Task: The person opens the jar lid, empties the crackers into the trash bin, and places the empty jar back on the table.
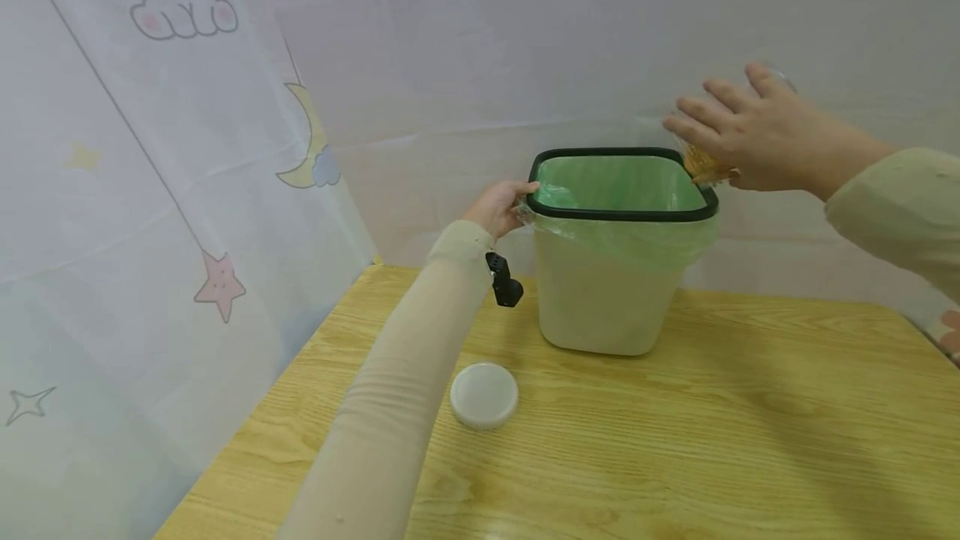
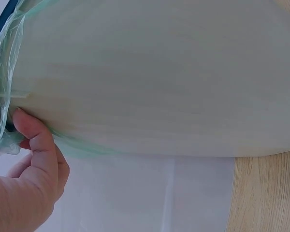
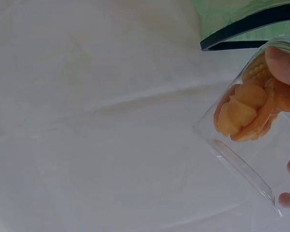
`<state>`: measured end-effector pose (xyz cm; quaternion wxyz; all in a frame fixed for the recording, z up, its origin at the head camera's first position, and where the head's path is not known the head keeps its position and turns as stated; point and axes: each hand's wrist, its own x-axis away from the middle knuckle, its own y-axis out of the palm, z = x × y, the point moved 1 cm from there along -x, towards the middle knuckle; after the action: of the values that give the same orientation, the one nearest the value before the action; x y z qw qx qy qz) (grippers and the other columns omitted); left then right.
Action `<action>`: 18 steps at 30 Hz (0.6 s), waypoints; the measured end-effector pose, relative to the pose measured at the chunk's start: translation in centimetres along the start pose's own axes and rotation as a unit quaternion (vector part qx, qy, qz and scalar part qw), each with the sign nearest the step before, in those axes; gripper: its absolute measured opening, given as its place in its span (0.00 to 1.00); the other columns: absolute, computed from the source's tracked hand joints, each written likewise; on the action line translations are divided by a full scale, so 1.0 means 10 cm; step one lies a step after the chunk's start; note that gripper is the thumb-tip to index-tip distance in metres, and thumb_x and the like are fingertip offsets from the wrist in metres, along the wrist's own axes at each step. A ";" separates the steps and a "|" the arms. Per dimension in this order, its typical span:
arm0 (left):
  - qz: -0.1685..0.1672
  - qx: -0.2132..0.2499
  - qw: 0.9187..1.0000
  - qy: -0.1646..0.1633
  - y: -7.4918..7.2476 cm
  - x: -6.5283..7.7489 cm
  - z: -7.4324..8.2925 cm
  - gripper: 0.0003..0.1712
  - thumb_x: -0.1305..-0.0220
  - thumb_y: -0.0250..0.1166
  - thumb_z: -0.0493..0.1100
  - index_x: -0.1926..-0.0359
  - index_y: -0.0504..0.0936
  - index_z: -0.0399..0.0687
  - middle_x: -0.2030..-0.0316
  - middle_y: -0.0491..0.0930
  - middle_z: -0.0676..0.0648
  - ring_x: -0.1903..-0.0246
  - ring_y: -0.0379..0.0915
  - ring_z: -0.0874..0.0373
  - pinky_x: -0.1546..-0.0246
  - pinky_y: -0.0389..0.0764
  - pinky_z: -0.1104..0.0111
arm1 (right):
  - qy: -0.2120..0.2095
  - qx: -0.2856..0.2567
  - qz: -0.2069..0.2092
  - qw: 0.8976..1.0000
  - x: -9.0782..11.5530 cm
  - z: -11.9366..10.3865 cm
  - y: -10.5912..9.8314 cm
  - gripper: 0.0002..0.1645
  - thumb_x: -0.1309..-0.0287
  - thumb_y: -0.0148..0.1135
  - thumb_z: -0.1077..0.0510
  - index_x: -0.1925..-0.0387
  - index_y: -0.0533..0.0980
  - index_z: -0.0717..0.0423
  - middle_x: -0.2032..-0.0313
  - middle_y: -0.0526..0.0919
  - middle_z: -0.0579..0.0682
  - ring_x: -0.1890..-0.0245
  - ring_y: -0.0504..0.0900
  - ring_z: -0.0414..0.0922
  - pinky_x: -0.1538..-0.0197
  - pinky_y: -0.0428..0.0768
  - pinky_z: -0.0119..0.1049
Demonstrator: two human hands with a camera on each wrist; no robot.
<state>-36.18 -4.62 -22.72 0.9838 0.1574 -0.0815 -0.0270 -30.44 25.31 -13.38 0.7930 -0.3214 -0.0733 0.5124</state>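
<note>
My left hand (image 1: 497, 208) grips the left side of the trash bin's black rim (image 1: 622, 214), pinching the thin green bag (image 2: 12, 92) folded over it. My right hand (image 1: 768, 136) holds a clear plastic jar (image 3: 241, 176) above the bin's right side, thumb on one side and fingers on the other. The jar is tipped, its mouth toward the bin. Orange-brown pieces of food (image 3: 246, 111), their exact kind unclear, lie inside near the mouth. The cream trash bin (image 1: 603, 298) stands upright, lined with the green bag. Part of the jar is hidden behind my right hand.
A round white screw lid (image 1: 484, 395) lies on the wooden table (image 1: 637, 448) in front of the bin, beside my left forearm. A pale cloth with cartoon prints (image 1: 450, 48) hangs behind the table and along its left side. A small black device (image 1: 504, 280) sits at my left wrist.
</note>
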 end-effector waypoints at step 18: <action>-0.005 0.010 1.000 -0.004 0.00 0.01 0.00 0.10 0.32 0.60 0.34 0.72 0.73 0.44 0.78 0.61 0.49 0.74 0.55 0.57 0.75 0.63 0.67 | -0.002 0.004 -0.012 1.000 0.00 0.00 -0.05 0.70 0.78 0.85 0.49 0.32 0.57 0.62 0.35 0.63 0.68 0.39 0.62 0.68 0.43 0.59 0.71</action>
<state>-36.04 -4.60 -22.71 0.9817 0.1676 -0.0849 -0.0313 -30.04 25.19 -13.08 0.8003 -0.3163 -0.0769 0.5035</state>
